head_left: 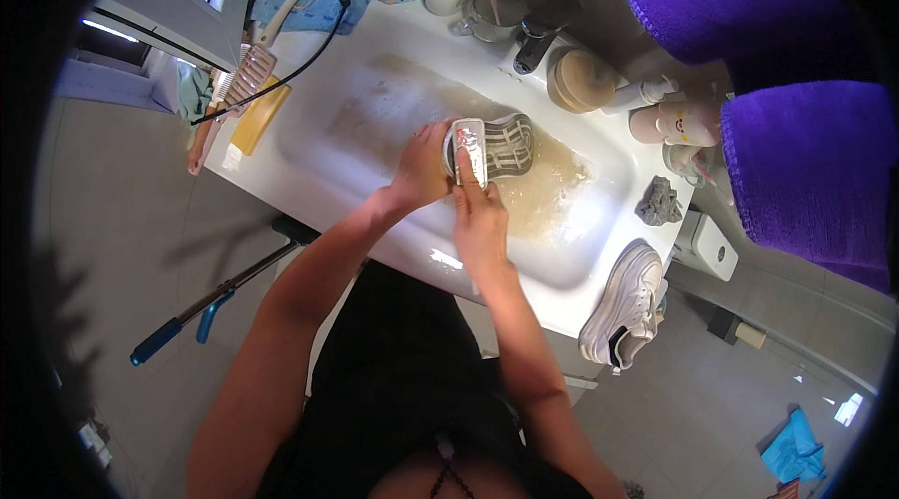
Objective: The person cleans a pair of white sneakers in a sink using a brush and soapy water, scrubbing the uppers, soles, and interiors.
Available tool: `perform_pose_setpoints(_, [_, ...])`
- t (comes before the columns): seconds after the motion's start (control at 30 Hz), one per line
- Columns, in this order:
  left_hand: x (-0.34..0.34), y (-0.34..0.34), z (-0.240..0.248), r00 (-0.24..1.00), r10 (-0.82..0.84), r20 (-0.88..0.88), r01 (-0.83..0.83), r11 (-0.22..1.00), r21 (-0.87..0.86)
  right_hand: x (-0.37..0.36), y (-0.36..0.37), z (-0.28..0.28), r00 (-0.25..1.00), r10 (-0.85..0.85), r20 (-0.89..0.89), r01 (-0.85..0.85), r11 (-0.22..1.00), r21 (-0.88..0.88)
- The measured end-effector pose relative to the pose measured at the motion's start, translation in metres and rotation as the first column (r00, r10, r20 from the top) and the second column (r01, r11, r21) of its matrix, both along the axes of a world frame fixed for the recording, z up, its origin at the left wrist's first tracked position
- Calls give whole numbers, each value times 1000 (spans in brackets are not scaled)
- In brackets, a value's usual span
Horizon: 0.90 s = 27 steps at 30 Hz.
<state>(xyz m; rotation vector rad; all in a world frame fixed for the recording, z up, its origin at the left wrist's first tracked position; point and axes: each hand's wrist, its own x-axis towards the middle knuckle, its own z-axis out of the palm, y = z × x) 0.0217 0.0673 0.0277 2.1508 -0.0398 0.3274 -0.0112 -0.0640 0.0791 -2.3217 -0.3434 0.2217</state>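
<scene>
Shoe (510, 145), sole up, sits in the left hand's (421, 169) grip; the right hand (482, 218) clasps a brush (473, 137), apparently scrubbing; further strokes likely need a steady hold.

Glare on near rim of sink (613, 199); floor (122, 218) left of sink dim, shadowed; fisheye curvature, black corners.
</scene>
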Motion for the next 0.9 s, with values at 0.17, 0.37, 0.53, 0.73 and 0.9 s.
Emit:
perform_pose_setpoints(0.17, [-9,1,4,1000,6,11,-6,1000,-25,36,-58,-50,995,-90,-47,98,974,202])
perform_pose_setpoints(0.37, [-9,-4,1,999,39,-26,-39,999,-7,10,-13,-2,988,36,150,-56,989,134])
perform_pose_setpoints(0.53, [-14,-2,-5,999,38,-34,-40,998,-39,13,-25,-28,998,11,58,-9,999,-34])
perform_pose_setpoints(0.73, [-15,1,-17,1000,24,5,-24,1000,2,23,-32,-30,998,33,62,-42,988,147])
perform_pose_setpoints(0.9, [-14,-2,-10,992,61,-110,-65,997,-33,4,-7,-21,984,116,139,-97,986,-133])
